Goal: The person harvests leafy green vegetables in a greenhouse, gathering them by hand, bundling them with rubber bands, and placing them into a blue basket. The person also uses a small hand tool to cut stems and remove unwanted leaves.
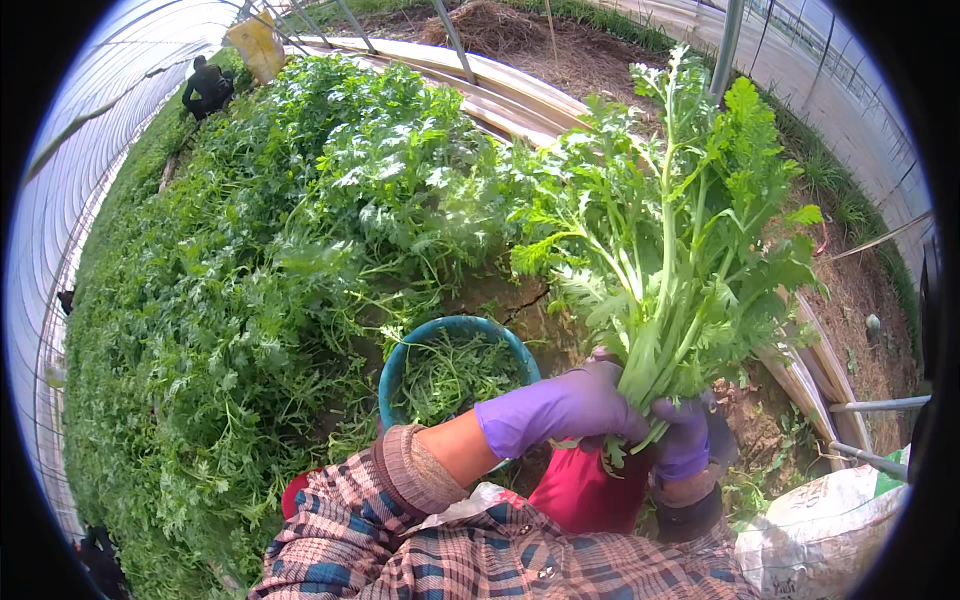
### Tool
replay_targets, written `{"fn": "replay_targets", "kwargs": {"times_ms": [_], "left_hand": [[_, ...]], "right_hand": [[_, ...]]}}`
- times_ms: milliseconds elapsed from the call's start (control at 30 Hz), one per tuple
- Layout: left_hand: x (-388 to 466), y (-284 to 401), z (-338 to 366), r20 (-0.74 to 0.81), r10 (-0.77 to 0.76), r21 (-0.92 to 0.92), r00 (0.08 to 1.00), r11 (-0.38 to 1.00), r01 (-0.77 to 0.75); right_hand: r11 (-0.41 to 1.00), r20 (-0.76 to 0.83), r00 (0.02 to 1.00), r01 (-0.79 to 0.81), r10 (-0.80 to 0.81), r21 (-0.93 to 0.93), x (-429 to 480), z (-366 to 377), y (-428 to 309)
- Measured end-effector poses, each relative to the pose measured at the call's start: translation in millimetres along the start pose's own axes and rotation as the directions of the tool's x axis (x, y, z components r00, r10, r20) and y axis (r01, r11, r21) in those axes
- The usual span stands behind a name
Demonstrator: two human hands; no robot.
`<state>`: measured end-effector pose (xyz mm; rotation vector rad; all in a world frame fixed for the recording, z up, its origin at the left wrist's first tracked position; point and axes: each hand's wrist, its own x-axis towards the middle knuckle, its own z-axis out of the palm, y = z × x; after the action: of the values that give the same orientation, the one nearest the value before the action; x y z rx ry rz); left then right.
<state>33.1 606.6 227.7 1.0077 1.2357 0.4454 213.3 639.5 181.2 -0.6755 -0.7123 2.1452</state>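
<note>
My left hand (574, 412), in a purple glove, is closed around the lower stems of an upright bunch of leafy greens (667, 300), which look like crown daisy. On the other side of the stem ends, my right hand (682, 439), gloved the same way, grips the bunch too; its fingers are partly hidden. A blue round tub (388, 382) holding loose cut greens (457, 375) stands on the soil beyond my left forearm.
Dense growing greens (217, 337) cover the left. A white woven sack (825, 525) lies at bottom right, near metal pipes (877, 405). Folded plastic sheeting (525, 112) runs along the bed's far edge. A person in dark clothes (208, 86) crouches near a yellow sack (257, 45) at upper left.
</note>
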Motion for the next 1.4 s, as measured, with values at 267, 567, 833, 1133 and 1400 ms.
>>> {"fn": "replay_targets", "kwargs": {"times_ms": [267, 567, 833, 1133, 1400], "left_hand": [[-71.8, -15.3, -27.2, -0.09, -0.147, -0.034, 0.985, 0.989, 0.145], [-110.6, -68.2, -19.4, -0.454, -0.091, -0.275, 0.886, 0.961, -0.042], [-97.6, -99.9, -4.3, -0.655, 0.146, -0.129, 0.741, 0.945, -0.3], [-72.0, -260.8, -54.0, -0.609, -0.31, 0.324, 0.73, 0.743, 0.586], [-33.4, -415.7, -36.4, -0.922, -0.358, -0.386, -0.147, 0.822, 0.418]], "right_hand": [[0.995, 0.598, 0.802, -0.051, -0.009, 0.084, 21.6, 49.3, 59.1], [0.924, 0.584, 0.811, -0.183, -0.051, 0.335, 47.3, 69.8, 103.1], [0.917, 0.381, 0.916, -0.253, 0.125, 0.308, 59.4, 67.9, 110.9], [0.956, 0.33, 0.933, -0.216, 0.142, 0.199, 37.9, 54.0, 81.6], [0.989, 0.161, 0.985, -0.087, 0.067, 0.12, 15.2, 58.8, 62.1]]}}
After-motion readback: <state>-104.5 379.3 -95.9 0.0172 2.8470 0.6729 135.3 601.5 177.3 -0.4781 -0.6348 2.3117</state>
